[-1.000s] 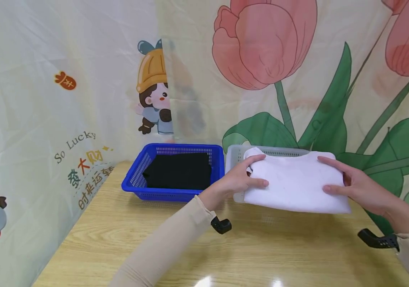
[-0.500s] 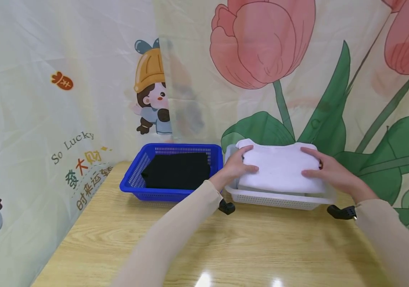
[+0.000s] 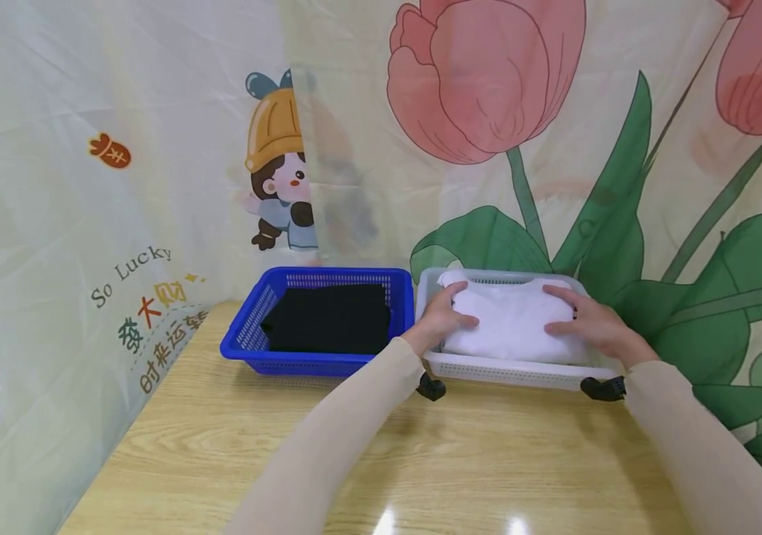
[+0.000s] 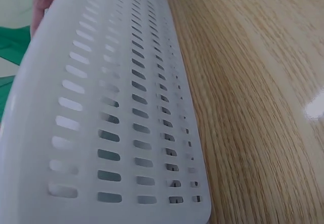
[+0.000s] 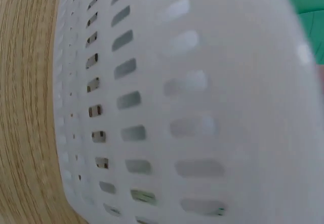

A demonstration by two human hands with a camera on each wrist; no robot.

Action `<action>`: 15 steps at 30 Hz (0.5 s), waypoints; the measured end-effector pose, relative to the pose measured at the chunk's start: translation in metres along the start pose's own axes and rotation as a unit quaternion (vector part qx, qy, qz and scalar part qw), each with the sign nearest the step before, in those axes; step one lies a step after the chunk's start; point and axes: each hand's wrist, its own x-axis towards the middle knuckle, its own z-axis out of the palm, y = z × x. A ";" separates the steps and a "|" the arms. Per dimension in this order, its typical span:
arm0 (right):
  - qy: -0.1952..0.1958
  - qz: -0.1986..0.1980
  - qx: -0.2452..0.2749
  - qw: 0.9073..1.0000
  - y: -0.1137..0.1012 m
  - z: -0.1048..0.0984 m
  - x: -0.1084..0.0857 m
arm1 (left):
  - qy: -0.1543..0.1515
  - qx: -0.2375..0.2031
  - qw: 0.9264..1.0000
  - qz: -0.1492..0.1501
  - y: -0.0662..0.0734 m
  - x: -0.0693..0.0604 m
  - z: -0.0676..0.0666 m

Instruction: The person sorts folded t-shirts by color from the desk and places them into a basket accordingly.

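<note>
A folded white shirt [image 3: 508, 321] with a visible neckline lies inside the white perforated basket [image 3: 521, 373] in the head view. My left hand [image 3: 441, 315] holds its left side, thumb on top. On the opposite side, my right hand [image 3: 593, 327] grips the shirt the same way, thumb on top and the other fingers toward the back corner. Both wrist views are filled mostly by the outer wall of the basket [image 4: 86, 133], whose wall [image 5: 157, 102] hides the shirt there. What the fingertips do beneath the shirt's edges is hidden.
A blue perforated basket [image 3: 314, 358] stands close to the left of the white one, with a black folded cloth [image 3: 330, 319] in it. Both baskets are on a wood-grain table [image 3: 488, 453], near a printed curtain [image 3: 368, 134] behind.
My hands have brought the shirt from above the white basket's front back and left, then down into the basket. The blue basket and black cloth stay put.
</note>
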 end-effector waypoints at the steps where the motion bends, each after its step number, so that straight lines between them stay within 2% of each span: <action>1: 0.000 0.003 -0.001 1.000 0.000 0.002 0.000 | 0.003 0.004 1.000 -0.002 -0.001 0.001 0.002; 9: -0.013 0.013 0.036 0.999 0.008 0.013 0.008 | 0.012 0.013 0.999 -0.032 -0.012 0.006 0.010; 15: -0.006 0.014 0.043 0.999 0.014 0.020 0.013 | 0.022 0.024 0.998 -0.054 -0.012 0.003 0.011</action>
